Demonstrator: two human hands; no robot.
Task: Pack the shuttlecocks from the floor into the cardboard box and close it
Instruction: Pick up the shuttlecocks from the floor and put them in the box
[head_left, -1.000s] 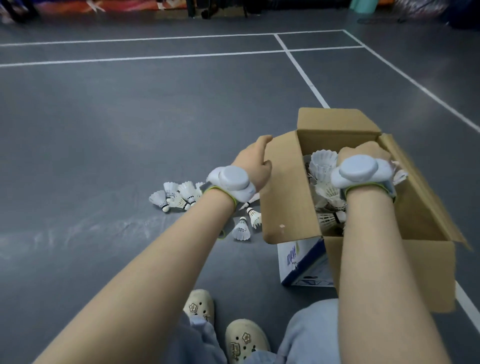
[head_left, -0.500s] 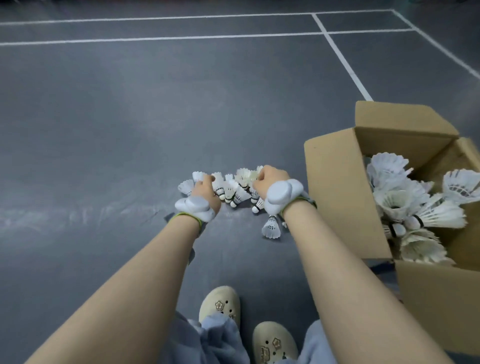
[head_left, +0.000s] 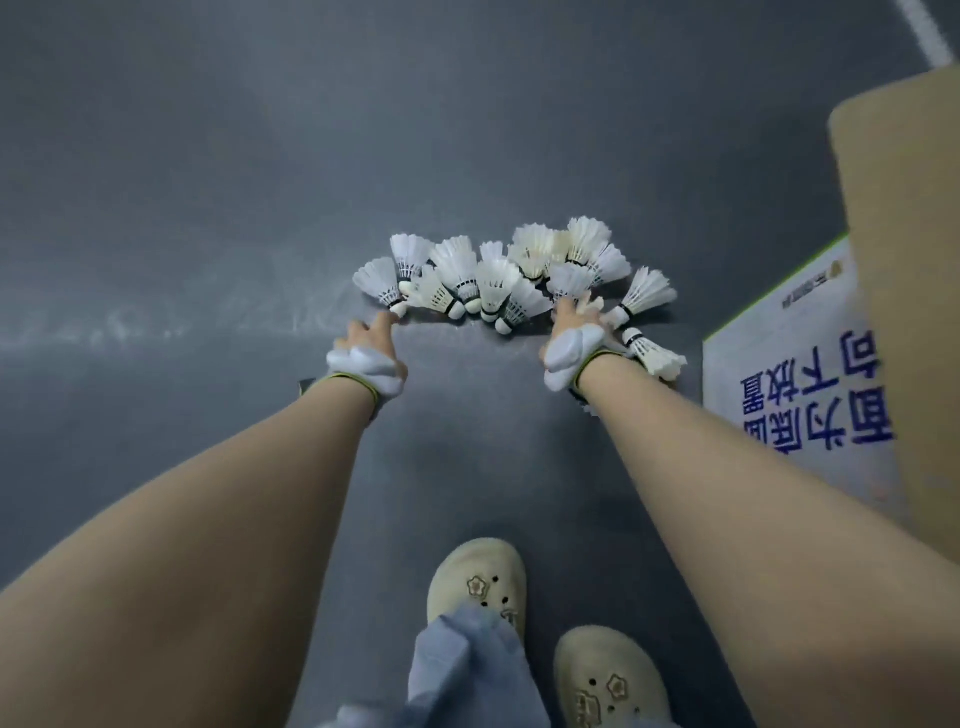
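Observation:
Several white feather shuttlecocks (head_left: 488, 275) lie in an arc on the grey floor ahead of me. My left hand (head_left: 370, 332) reaches to the left end of the arc, straight fingers touching the cork of the outermost one. Over at the right end, my right hand (head_left: 571, 316) has its fingers spread against the pile; its wrist device hides the palm. Two more shuttlecocks (head_left: 655, 358) lie just right of that wrist. The cardboard box (head_left: 909, 260) stands at the right edge; only a brown flap and a white printed side (head_left: 795, 374) show, and its inside is out of view.
Both wrists carry white devices on green bands. My two pale clogs (head_left: 475, 582) and blue trouser hems are at the bottom centre. A white court line (head_left: 924, 31) crosses the top right corner. Bare grey floor stretches left of and beyond the pile.
The view has tilted down and closer to the floor, so the box has slid to the right edge. Both hands have spread apart to the two ends of the shuttlecock pile.

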